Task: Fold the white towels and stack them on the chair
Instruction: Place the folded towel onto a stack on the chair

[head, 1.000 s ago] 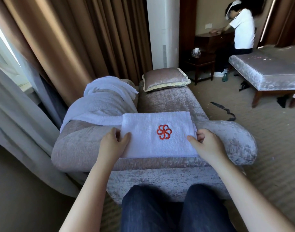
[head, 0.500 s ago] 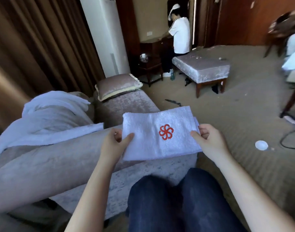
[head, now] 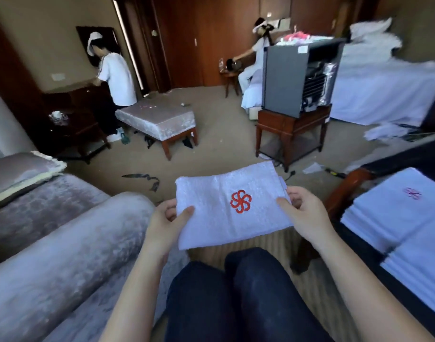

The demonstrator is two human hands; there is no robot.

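A folded white towel [head: 226, 208] with a red flower emblem is held in the air above my knees. My left hand [head: 166, 219] pinches its left edge, thumb on top. My right hand [head: 301, 211] grips its right edge the same way. At the right, a dark wooden chair [head: 344, 186] carries stacks of folded white towels [head: 396, 213]; the top one shows a faint red emblem.
A grey velvet sofa arm [head: 63, 243] and cushion [head: 19, 171] lie to my left. Ahead stand a padded bench [head: 157, 119], a wooden stand [head: 293, 129] with a grey box, and a bed [head: 384, 90]. Two people work at the back.
Both hands lifted the folded towel off the sofa arm and carried it rightward. My view swung right, so the chair with towel stacks came into sight.
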